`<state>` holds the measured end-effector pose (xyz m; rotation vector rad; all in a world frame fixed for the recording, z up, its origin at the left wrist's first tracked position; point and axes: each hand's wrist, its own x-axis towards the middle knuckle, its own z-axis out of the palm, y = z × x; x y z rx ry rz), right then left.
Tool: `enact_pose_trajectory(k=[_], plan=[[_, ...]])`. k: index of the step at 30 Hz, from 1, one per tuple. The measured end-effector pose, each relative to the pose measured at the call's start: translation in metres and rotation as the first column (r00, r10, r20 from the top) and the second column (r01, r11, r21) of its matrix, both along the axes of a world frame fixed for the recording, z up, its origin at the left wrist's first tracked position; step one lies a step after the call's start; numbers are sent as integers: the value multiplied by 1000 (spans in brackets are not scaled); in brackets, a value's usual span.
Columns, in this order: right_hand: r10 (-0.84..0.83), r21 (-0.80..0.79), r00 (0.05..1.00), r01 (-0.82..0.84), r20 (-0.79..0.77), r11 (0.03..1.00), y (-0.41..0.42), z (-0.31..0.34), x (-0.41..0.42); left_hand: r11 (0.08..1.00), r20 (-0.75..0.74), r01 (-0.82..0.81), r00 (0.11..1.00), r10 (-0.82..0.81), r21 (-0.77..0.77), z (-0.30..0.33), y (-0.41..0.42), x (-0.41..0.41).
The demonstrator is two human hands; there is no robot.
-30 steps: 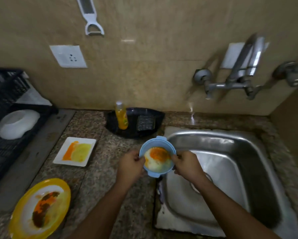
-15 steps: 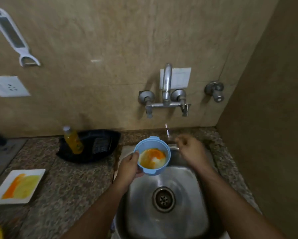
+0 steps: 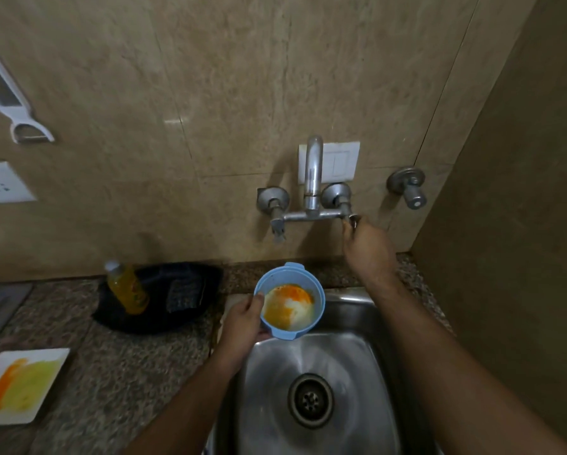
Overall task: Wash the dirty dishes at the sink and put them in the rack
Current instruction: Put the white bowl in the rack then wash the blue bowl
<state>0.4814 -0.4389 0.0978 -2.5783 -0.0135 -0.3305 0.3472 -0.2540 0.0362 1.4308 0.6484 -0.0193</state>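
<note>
A blue bowl [image 3: 290, 302] smeared inside with orange and white residue is held over the back left corner of the steel sink [image 3: 347, 362]. My left hand [image 3: 242, 321] grips its left rim, thumb over the edge. My right hand [image 3: 367, 246] is raised to the wall tap [image 3: 313, 192] and pinches its right handle [image 3: 351, 220]. No water is seen running. The rack is out of view.
A white square plate [image 3: 19, 387] with orange and yellow smears lies on the granite counter at left. A black tray [image 3: 158, 300] behind it holds a yellow soap bottle [image 3: 129, 290] and a scrub pad [image 3: 185, 293]. A second valve [image 3: 408, 187] sits on the wall at right.
My right hand left the bowl and rose to the tap's right handle. My left hand keeps the bowl alone. The view swung right, from the counter to the sink.
</note>
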Motion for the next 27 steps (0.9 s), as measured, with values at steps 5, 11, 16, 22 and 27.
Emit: enact_pose_trajectory(k=[5,11,16,22,27], plan=[[18,180,1000,-19,8,983,-1,-4,1,1000,-6,23,1000,-23,3,-5,3,2],[24,358,999,-11,-31,934,-1,-9,5,1000,-4,27,1000,-27,-9,-5,2,4],[35,415,999,-18,-34,910,-1,-11,7,999,-1,26,1000,-26,-32,-6,1,6],[51,473,998,-26,-41,880,-3,-12,8,998,11,65,998,-65,-22,-10,1,8],[60,464,983,27,-172,885,-5,-9,-12,996,14,88,996,-88,-4,-16,0,12]])
